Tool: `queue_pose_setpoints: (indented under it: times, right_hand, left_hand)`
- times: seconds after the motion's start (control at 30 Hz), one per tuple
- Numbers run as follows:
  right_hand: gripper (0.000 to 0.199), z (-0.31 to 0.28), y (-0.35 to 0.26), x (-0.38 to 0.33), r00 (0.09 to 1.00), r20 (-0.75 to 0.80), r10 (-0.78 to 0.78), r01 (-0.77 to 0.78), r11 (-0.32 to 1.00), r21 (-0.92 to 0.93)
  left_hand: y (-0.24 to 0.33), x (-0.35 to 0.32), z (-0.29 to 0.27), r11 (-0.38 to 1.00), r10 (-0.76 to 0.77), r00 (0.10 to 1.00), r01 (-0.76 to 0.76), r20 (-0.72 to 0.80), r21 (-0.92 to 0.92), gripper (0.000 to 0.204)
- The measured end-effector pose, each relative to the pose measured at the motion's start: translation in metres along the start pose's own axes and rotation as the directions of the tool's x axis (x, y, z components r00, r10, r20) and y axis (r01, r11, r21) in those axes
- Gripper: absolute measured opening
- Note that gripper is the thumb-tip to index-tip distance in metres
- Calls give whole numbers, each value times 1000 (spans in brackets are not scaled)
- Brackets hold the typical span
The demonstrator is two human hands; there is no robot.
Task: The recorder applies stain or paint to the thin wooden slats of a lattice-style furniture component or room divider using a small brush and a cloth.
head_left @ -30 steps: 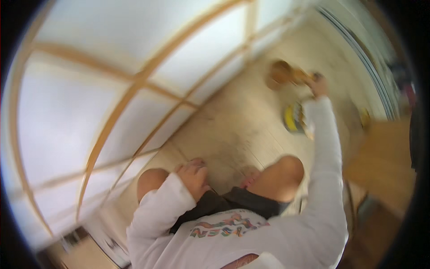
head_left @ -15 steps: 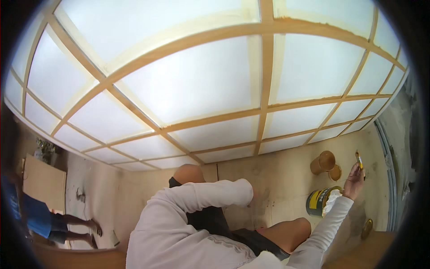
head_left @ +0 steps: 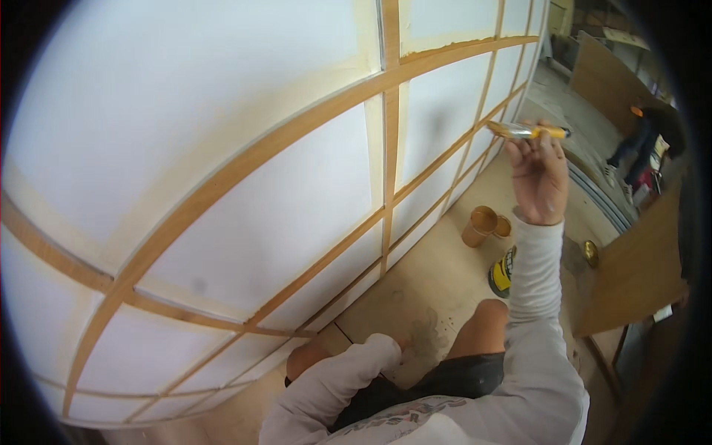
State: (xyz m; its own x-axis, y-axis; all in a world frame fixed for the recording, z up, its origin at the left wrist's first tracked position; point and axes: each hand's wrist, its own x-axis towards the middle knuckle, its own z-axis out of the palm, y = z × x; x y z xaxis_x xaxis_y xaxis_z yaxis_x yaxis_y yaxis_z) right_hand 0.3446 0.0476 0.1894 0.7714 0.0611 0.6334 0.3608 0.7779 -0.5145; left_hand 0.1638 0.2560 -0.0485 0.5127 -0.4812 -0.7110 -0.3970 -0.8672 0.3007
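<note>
My right hand (head_left: 540, 182) is raised on an outstretched arm, its fingers closed around a paintbrush (head_left: 530, 131) with a yellow handle and metal ferrule. The bristles point left, at the wooden lattice (head_left: 391, 141) over the white panel (head_left: 267, 170). Whether they touch the wood I cannot tell. Low by my bent knee, little of my left hand (head_left: 403, 345) shows past its sleeve; its fingers are hidden. Below the right hand stand a brown tub (head_left: 475, 234), a small round brown lid or dish (head_left: 503, 226) and a dark can with a yellow label (head_left: 499, 278), partly behind my sleeve.
Pale masking strips edge several panel squares. A round gold-coloured lid (head_left: 590, 253) lies on the floor (head_left: 393, 304) at right. Beyond it a wooden board (head_left: 630, 259) leans, and grey rails (head_left: 597, 199) run along the floor. Another person (head_left: 653, 144) is bent over at the far right.
My right hand has lifted the paintbrush from beside the can up toward the lattice. The view has turned right; the person at left is out of sight and another shows at right.
</note>
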Motion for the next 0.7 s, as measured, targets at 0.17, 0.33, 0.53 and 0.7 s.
queue_pose_setpoints:
  times: [0.17,0.33,0.53,0.7]
  right_hand:
    - [22,66,6,14,967,153,-205,241,931,-276]
    - [28,127,1,29,913,197,-356,405,742,-534]
    - [28,154,-6,40,925,282,-255,374,486,-789]
    - [27,161,-2,49,944,270,-188,329,492,-806]
  left_hand:
    - [-33,-3,11,984,-130,991,125,-33,-130,57]
    - [-61,-15,20,983,-147,973,124,-179,-135,48]
    - [-75,-20,35,990,-114,955,88,-274,-107,38]
    - [-85,-21,59,996,-89,924,74,-371,-57,32]
